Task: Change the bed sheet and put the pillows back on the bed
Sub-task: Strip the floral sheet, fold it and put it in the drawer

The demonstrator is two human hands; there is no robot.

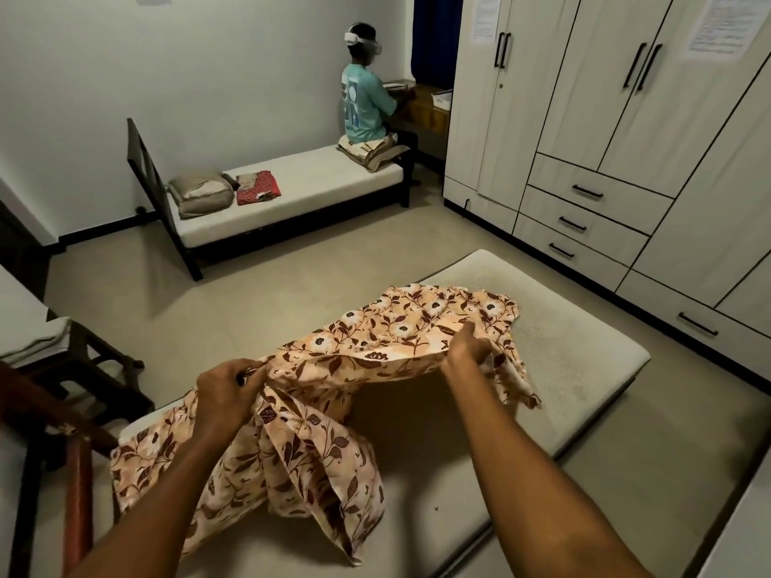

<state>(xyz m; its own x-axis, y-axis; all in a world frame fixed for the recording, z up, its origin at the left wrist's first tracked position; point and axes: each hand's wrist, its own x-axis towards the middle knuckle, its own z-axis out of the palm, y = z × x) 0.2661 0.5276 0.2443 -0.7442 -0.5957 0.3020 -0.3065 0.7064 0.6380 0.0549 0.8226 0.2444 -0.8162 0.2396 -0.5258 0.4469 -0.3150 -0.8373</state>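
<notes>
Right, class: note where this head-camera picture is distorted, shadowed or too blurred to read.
Head view: wide-angle bend makes the wardrobe lean; the lifted floral sheet throws a dark shadow on the mattress beneath; the lower left corner is dim; text on the papers on the wardrobe doors is too blurred to read.

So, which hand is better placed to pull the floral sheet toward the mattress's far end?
Probably the right hand: it grips the floral sheet farther out over the mattress; the left hand holds bunched cloth nearer.
</notes>
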